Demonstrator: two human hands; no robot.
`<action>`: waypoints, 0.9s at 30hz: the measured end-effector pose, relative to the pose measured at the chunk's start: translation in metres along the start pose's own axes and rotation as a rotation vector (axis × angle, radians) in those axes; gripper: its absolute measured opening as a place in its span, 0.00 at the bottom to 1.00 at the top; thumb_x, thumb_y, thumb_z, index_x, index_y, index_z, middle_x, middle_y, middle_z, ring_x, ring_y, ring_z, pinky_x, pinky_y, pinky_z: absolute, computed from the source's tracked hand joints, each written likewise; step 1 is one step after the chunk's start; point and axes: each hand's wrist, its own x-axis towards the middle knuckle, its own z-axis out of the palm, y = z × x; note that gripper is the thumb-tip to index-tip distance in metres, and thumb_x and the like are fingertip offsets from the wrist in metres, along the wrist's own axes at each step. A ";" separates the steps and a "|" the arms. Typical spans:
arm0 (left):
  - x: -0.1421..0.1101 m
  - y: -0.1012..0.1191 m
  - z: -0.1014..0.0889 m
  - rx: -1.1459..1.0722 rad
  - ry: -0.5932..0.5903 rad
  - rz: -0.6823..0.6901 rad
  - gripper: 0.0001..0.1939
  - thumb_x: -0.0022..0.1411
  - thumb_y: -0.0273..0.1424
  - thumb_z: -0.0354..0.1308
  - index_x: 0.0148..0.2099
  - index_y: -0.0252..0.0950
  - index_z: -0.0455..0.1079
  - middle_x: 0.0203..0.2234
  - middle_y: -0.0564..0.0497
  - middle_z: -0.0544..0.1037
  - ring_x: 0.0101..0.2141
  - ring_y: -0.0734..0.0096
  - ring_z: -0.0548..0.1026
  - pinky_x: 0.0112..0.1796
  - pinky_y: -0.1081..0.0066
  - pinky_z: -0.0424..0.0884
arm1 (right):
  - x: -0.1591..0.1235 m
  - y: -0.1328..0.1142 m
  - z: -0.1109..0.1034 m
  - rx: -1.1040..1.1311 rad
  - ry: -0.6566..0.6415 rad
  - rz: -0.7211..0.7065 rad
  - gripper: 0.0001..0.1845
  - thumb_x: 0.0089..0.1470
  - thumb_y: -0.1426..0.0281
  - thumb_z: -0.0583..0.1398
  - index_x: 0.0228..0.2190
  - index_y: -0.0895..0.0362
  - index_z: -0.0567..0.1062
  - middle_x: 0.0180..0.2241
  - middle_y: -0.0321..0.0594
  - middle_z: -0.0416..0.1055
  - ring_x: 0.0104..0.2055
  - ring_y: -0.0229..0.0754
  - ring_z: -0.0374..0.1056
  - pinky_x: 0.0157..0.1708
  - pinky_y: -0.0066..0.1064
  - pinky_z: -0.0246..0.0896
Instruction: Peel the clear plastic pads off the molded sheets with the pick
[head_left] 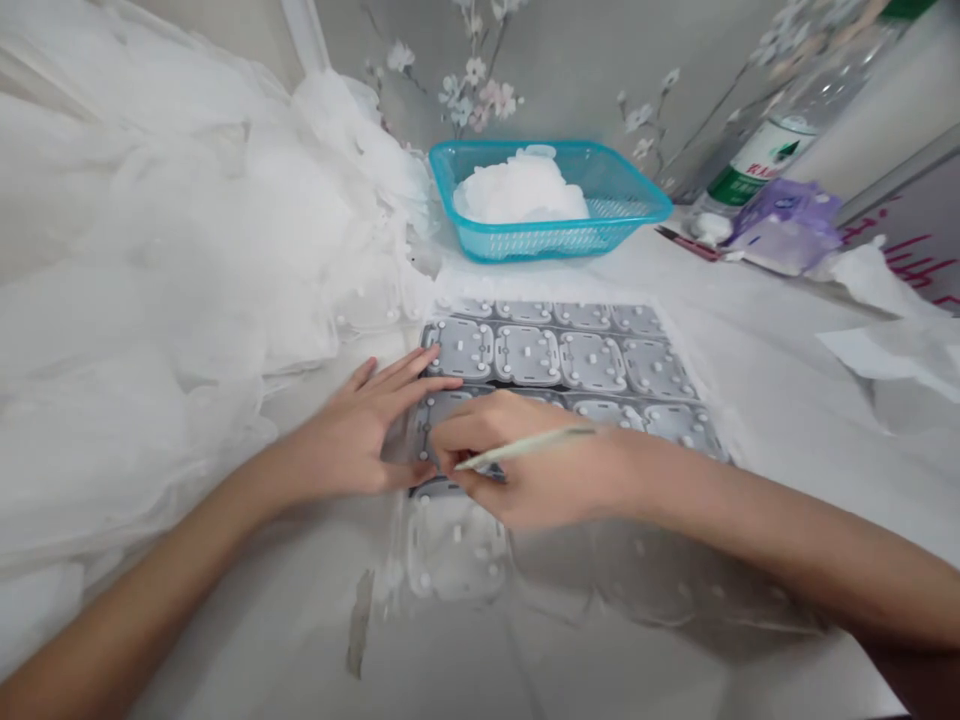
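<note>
A sheet of moulded rounded-square pieces [526, 354] lies on the white table, grey in the upper rows. In the nearest row, a piece [456, 545] looks clear and whitish. My left hand [367, 425] rests at the sheet's left edge with its fingers spread, the fingertips touching it. Close beside it, my right hand [517, 460] is closed around a slim pale-green stick-like tool [529, 447], whose exact kind I cannot make out. The right fingertips are low over the sheet's left side, and they hide the tool's tip and the pieces below.
Piled thin white plastic sheets [165, 250] fill the left side. Behind the sheet stands a blue basket [551, 240] holding white pieces [521, 188]. Back right are a water bottle [776, 150], a purple packet [787, 225] and a pinkish tool [690, 243]. Tape [360, 625] sticks to the tabletop.
</note>
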 end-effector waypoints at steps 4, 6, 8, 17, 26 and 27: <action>0.000 -0.001 0.004 0.004 0.024 0.020 0.41 0.51 0.48 0.58 0.64 0.50 0.49 0.67 0.51 0.40 0.65 0.53 0.42 0.60 0.45 0.36 | 0.004 -0.007 -0.016 -0.038 -0.074 0.000 0.09 0.39 0.84 0.54 0.21 0.58 0.64 0.22 0.32 0.64 0.24 0.32 0.55 0.25 0.24 0.49; -0.001 0.000 0.004 0.010 0.023 0.019 0.41 0.50 0.47 0.59 0.64 0.49 0.50 0.67 0.51 0.41 0.65 0.52 0.42 0.60 0.45 0.36 | 0.002 -0.008 -0.022 -0.065 -0.093 0.038 0.09 0.39 0.84 0.54 0.21 0.58 0.64 0.21 0.32 0.62 0.23 0.32 0.54 0.23 0.24 0.48; -0.001 0.000 0.003 0.003 0.016 0.024 0.41 0.51 0.47 0.59 0.64 0.48 0.49 0.67 0.50 0.41 0.65 0.51 0.42 0.60 0.45 0.36 | -0.001 -0.008 -0.025 -0.076 -0.103 0.059 0.09 0.39 0.83 0.54 0.22 0.58 0.65 0.20 0.31 0.62 0.23 0.32 0.54 0.23 0.24 0.47; -0.002 -0.005 0.006 -0.029 0.053 0.040 0.38 0.56 0.55 0.50 0.64 0.47 0.50 0.67 0.51 0.40 0.65 0.53 0.43 0.61 0.45 0.38 | 0.005 0.002 -0.019 0.043 -0.117 0.021 0.07 0.43 0.83 0.55 0.24 0.60 0.69 0.23 0.33 0.68 0.25 0.32 0.59 0.26 0.24 0.52; -0.001 -0.002 0.005 -0.041 0.061 0.019 0.38 0.54 0.55 0.52 0.64 0.48 0.52 0.67 0.51 0.42 0.64 0.50 0.46 0.61 0.45 0.39 | 0.004 0.004 -0.017 0.030 -0.096 -0.027 0.07 0.44 0.82 0.55 0.24 0.60 0.69 0.24 0.33 0.68 0.26 0.32 0.58 0.27 0.24 0.52; -0.001 -0.003 0.005 -0.041 0.059 0.019 0.39 0.54 0.55 0.53 0.64 0.48 0.51 0.67 0.51 0.42 0.64 0.50 0.46 0.61 0.45 0.39 | 0.004 0.003 -0.019 0.016 -0.111 -0.019 0.07 0.44 0.82 0.55 0.24 0.59 0.69 0.23 0.33 0.68 0.26 0.32 0.58 0.27 0.24 0.52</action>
